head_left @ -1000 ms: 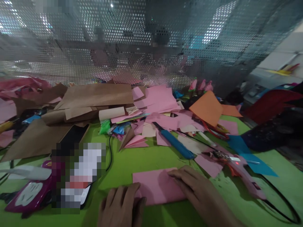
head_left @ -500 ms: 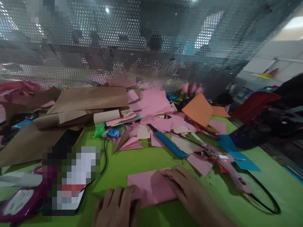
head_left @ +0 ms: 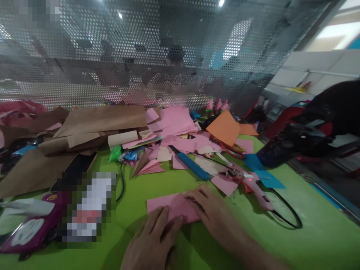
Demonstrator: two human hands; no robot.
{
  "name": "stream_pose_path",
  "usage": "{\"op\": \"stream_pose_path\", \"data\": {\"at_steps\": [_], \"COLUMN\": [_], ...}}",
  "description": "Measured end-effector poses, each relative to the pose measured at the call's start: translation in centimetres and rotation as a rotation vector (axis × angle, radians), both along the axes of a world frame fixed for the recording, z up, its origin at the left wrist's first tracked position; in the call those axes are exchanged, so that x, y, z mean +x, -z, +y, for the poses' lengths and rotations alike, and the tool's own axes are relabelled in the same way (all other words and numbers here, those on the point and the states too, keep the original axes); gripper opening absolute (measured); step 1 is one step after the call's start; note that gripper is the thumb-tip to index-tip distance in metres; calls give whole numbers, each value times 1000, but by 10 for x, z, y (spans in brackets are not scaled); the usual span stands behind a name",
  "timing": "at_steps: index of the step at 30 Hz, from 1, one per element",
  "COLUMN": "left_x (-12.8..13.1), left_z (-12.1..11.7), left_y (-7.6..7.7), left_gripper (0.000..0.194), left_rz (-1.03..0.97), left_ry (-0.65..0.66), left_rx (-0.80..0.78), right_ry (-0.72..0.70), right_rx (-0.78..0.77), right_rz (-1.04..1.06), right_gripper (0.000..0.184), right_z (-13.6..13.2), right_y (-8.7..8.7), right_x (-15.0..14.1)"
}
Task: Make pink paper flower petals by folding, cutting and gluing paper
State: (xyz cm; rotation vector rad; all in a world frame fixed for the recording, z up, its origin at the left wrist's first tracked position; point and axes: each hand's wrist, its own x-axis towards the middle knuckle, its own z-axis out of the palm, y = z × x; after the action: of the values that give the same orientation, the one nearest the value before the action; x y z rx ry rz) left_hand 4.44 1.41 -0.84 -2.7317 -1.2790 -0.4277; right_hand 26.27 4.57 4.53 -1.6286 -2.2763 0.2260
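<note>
A folded piece of pink paper (head_left: 180, 206) lies on the green tabletop right in front of me. My left hand (head_left: 152, 240) holds its near left side, fingers reaching over the paper and thumb along the lower edge. At the right end, my right hand (head_left: 210, 212) grips the paper with bent fingers, the fingertips near the upper edge. Beyond the paper rests a blue-handled tool (head_left: 194, 165) with a dark narrow end. A pink glue gun (head_left: 258, 189) with a red light glowing lies to the right, its black cord curling toward me.
Brown paper (head_left: 107, 118), pink sheets (head_left: 174, 120) and an orange sheet (head_left: 225, 128) are heaped at the back before a perforated metal screen (head_left: 140, 48). Left stand a blurred-out device (head_left: 95, 202) and a purple object (head_left: 25, 234). Blue paper (head_left: 271, 179) lies right, near a dark bag-like shape (head_left: 284, 146).
My left hand has moved up and right, farther onto the pink paper. My right hand stays at the paper's right end. The whole view has shifted slightly.
</note>
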Motion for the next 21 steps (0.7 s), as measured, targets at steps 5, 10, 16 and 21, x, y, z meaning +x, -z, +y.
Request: {"op": "stream_pose_path", "data": {"at_steps": [5,10,16,21], "left_x": [1,-4,-7,-12], "left_z": [-4,1,5,5], "left_y": [-2,-4,-2,0], "left_gripper": [71,67,52,66], "left_rz": [-34,-48,-7,20], "left_ry": [8,99,153,157], "left_rx": [48,84,180,212], "right_ry": [24,-31,-405,-326], "right_rx": [-32,117,85,7], "right_rz": [72,-30,-251,-270], "right_gripper": [25,32,65,80], "right_z": [-2,-27,-56,-65], "right_y": [-5,-13,13,23], "right_x": [7,3,-17,-1]}}
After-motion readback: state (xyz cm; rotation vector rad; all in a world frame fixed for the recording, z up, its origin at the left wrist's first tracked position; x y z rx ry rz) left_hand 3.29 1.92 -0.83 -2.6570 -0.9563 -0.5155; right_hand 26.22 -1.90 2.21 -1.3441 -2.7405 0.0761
